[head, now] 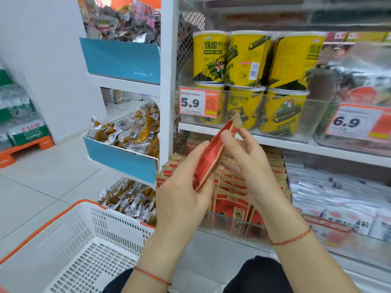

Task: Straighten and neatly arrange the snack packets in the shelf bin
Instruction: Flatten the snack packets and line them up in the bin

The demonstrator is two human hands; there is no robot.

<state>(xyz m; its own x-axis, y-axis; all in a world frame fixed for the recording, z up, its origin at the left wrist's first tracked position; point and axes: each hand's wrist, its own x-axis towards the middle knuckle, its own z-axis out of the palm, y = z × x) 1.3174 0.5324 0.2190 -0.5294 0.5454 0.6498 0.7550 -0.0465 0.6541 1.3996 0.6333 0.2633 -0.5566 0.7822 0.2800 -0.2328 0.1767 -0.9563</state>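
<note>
A red snack packet [211, 159] is held edge-on between the left hand [182, 191] and right hand [243, 157] above the shelf bin [230, 226], and should be squared before being slotted upright among the rows.

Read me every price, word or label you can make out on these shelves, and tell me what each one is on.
"5.9": orange price tag on the yellow tubs' bin.
"6.9": price tag on the next bin to the right.
Print on the yellow tubs, red packets and water packs: too blurred to read surely.
</note>
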